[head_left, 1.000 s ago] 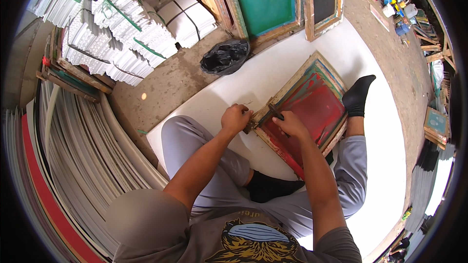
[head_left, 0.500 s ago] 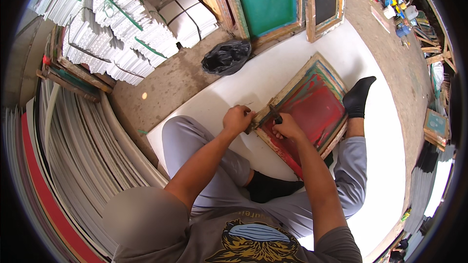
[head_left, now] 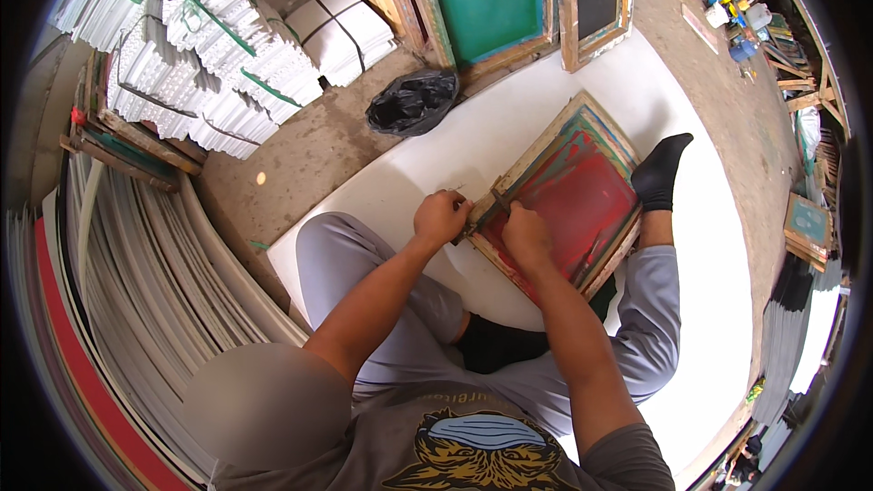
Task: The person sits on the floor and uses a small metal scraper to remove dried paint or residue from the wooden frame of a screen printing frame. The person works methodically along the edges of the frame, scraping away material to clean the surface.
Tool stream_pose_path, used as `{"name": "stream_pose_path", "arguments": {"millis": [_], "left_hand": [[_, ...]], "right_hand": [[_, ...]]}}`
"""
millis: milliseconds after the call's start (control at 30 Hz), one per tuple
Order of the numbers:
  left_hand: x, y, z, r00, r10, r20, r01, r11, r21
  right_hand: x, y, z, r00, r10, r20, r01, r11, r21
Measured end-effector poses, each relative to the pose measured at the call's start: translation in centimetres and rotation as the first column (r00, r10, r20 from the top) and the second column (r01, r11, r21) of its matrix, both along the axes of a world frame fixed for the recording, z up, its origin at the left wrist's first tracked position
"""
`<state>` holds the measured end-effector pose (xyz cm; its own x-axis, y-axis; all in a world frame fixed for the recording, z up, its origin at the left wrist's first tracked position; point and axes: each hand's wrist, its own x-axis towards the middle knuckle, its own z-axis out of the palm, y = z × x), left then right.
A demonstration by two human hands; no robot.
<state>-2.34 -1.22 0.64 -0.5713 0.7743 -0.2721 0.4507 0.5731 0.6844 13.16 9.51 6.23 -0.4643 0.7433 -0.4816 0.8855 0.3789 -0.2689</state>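
Observation:
A wooden screen-printing frame (head_left: 546, 141) with red-stained mesh lies slanted on a white board, between my bent legs. My right hand (head_left: 526, 235) is closed round a dark hand tool (head_left: 499, 199) over the frame's left part; its kind is unclear because the fist covers most of it. At the frame's left corner, my left hand (head_left: 440, 216) has its fingers pinched together beside the wooden edge. Something small and dark shows below those fingers, too hidden to name.
The white board (head_left: 364, 191) spreads under me and the frame. Beyond it lie a black plastic bag (head_left: 414, 102) and leaning frames, one with green mesh (head_left: 482, 0). White bundled sheets (head_left: 209, 64) stack at far left; long panels (head_left: 145, 264) stand at left. Clutter lines the right side.
My right hand has turned to show its back and moved slightly left with the tool. My left hand stays at the frame's corner. The whole view has shifted a little.

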Motion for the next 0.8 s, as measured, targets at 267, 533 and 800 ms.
{"name": "stream_pose_path", "arguments": {"millis": [267, 533, 800], "left_hand": [[0.2, 0.3, 0.3, 1.0, 0.013, 0.006, -0.013, 1.0, 0.013], [0.1, 0.1, -0.8, 0.997, 0.075, 0.032, -0.078, 0.99, 0.116], [-1.9, 0.3, -0.6, 0.618, 0.147, 0.772, -0.295, 0.954, 0.054]], "right_hand": [[0.0, -0.9, -1.0, 0.998, 0.057, 0.037, -0.061, 0.989, 0.132], [1.9, -0.1, -5.5, 0.952, 0.284, 0.11, -0.303, 0.842, 0.446], [0.3, -1.5, -1.5, 0.898, 0.439, 0.002, -0.399, 0.814, 0.423]]}}
